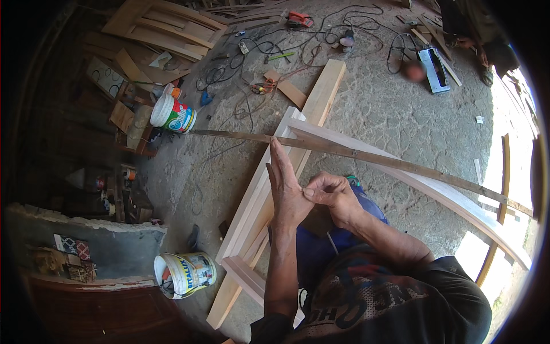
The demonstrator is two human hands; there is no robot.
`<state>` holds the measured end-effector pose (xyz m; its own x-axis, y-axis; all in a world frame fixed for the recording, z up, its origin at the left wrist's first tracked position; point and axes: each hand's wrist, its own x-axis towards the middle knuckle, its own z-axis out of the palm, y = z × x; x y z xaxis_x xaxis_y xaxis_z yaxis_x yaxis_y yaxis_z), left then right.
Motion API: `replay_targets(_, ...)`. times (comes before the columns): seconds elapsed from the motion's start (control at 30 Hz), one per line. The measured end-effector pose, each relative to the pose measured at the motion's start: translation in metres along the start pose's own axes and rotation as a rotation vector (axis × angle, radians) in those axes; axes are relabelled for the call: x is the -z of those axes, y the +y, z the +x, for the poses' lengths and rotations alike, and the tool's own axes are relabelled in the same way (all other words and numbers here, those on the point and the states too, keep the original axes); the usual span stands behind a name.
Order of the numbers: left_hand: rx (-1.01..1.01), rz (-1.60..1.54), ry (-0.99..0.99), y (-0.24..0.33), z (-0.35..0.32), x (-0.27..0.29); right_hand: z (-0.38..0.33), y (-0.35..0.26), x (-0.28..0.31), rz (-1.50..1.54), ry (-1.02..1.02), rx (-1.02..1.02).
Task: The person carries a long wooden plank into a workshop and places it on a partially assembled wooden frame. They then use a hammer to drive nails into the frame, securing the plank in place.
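Two bare hands meet in the middle of the head view, just above the pale wooden frame (258, 200) lying on the concrete floor (401, 114). Left hand (285, 189) is held flat & upright, fingers (277, 157) straight and pressed together, pointing away from the person; it holds nothing. Right hand (329, 195) is curled, its fingertips pinching at the edge of the left palm; can't tell whether anything tiny sits between them.

Frame runs from the near-left part of the floor toward the far middle, w/ a short cross rail (246, 275) near its near end. A long thin dark strip (366, 157) lies across the frame's far corner, crossing just beyond the left fingertips & reaching toward the right edge of the floor. A curved pale board (458, 200) sweeps from that far corner to the right.

Near-left, a white bucket (186, 274) lies tipped beside the frame's near end. Another white tub (172, 113) sits further off, left of the strip's end. Tangled cables (252, 63) & power tools litter the far floor; stacked timber panels (166, 26) at the far-left corner. Another person's legs (478, 34) show at the far-right.
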<state>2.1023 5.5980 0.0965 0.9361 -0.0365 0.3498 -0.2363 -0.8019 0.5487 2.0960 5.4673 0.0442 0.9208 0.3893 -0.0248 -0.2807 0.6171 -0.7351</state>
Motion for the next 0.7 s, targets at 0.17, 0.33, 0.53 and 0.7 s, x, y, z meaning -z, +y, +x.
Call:
replay_targets(0.17, 0.048, -0.155, 0.051, 0.001, 0.006, -0.004, 0.018, -0.009, 0.004, 0.402, 0.052, -0.240)
replay_targets(0.33, 0.039, -0.162, 0.048, -0.005, 0.006, 0.000, 0.006, -0.012, -0.006, 0.189, -0.004, -0.056)
replay_targets(0.53, 0.000, -0.252, 0.004, -0.002, 0.006, 0.006, -0.003, -0.011, 0.003, -0.019, -0.153, -0.016)
replay_targets(0.7, -0.061, -0.141, -0.004, -0.008, 0.005, 0.006, 0.002, -0.006, 0.006, -0.144, -0.154, 0.059)
